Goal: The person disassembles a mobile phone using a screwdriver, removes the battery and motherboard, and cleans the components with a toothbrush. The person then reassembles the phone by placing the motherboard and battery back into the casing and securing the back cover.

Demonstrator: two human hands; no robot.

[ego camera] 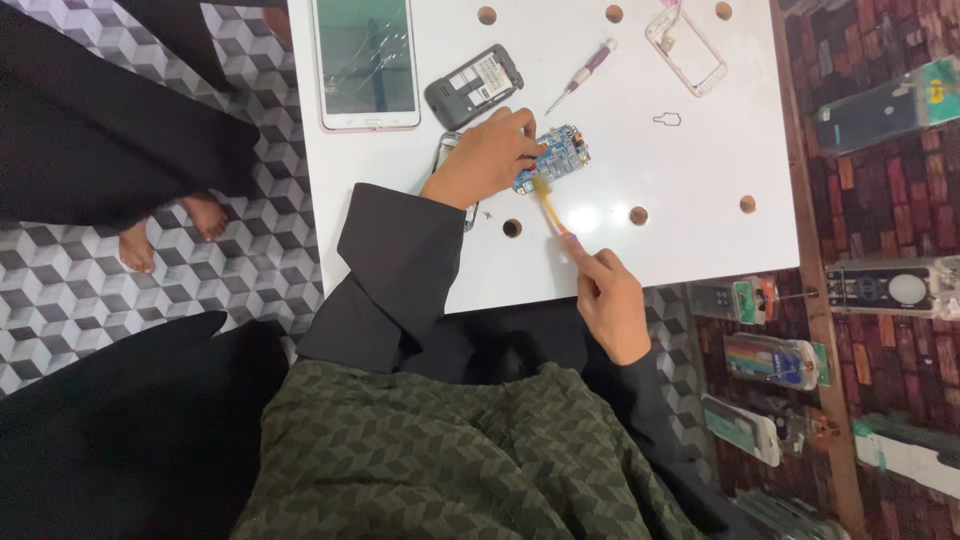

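Both hands [487, 158] [607, 300] forward, fingers curled, pinching.

Black long sleeves [400, 270], dark green chevron-patterned garment [450, 460]

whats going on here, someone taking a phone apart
A person sits at a white table. The left hand pins a blue circuit board down, while the right hand pokes a thin yellow tool at its edge. A cracked tablet, a dark phone body and a small screwdriver lie nearby.

One circuit board [553, 158], one yellow tool [549, 206], one screwdriver [582, 76], one tablet [365, 62], two hands.
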